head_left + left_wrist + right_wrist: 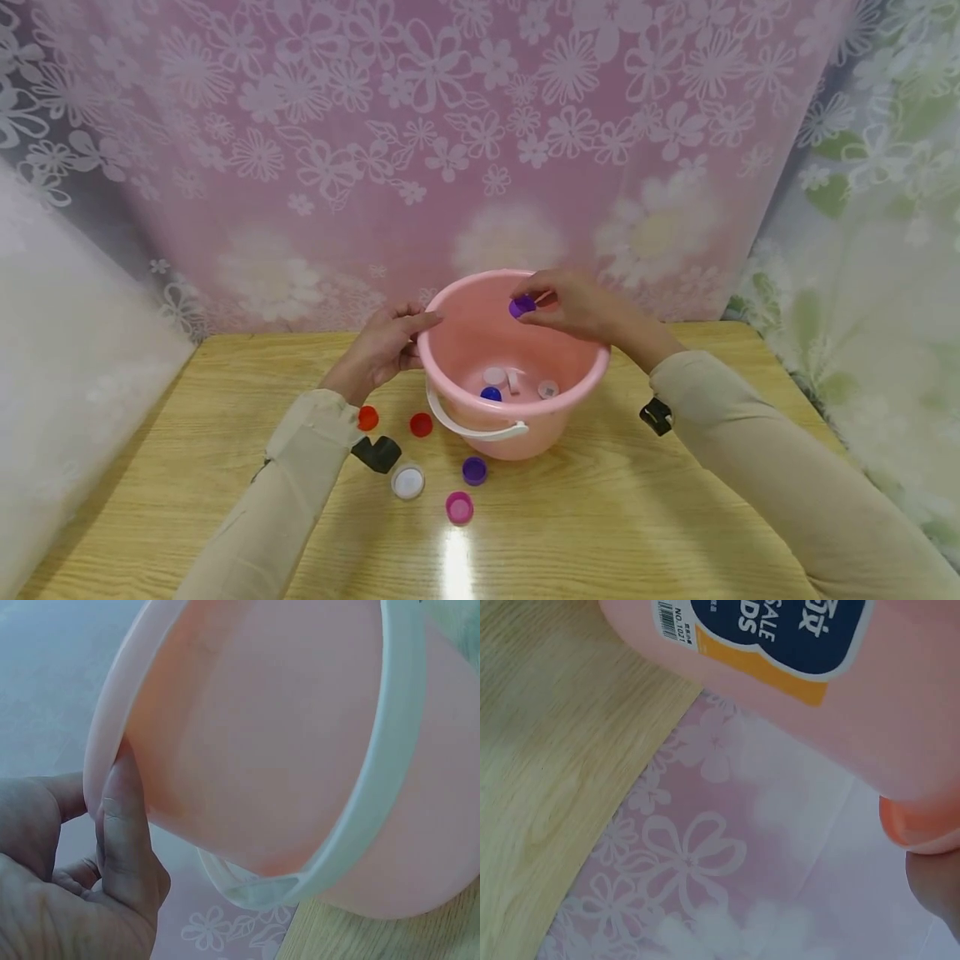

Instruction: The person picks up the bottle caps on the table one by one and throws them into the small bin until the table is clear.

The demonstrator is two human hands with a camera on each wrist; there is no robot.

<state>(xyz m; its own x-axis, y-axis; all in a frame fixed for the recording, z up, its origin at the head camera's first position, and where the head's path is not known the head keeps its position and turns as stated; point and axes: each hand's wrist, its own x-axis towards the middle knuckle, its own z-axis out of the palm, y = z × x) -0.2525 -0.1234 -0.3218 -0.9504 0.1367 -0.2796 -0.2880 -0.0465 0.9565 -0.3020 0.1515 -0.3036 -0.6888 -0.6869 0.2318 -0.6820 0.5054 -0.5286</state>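
Note:
A pink bucket [517, 429] with a white handle [480, 433] stands on the wooden table. My left hand [384, 343] grips its rim at the left, thumb over the edge and fingers on the other side, as the left wrist view shows closely with the hand [112, 847] at the rim [112, 720]. Over the bucket's opening, my right hand [573, 307] pinches a purple bottle cap [521, 307] between thumb and fingers. On the bucket's floor lie a blue cap [491, 393] and several white caps, one white cap [548, 389] at the right. In the right wrist view, only a bit of the hand [937, 889] shows.
On the table in front and left of the bucket lie a red cap [367, 418], another red cap [422, 425], a white cap [408, 482], a purple cap [474, 471] and a magenta cap [460, 507]. A pink flowered curtain [360, 183] hangs behind the table.

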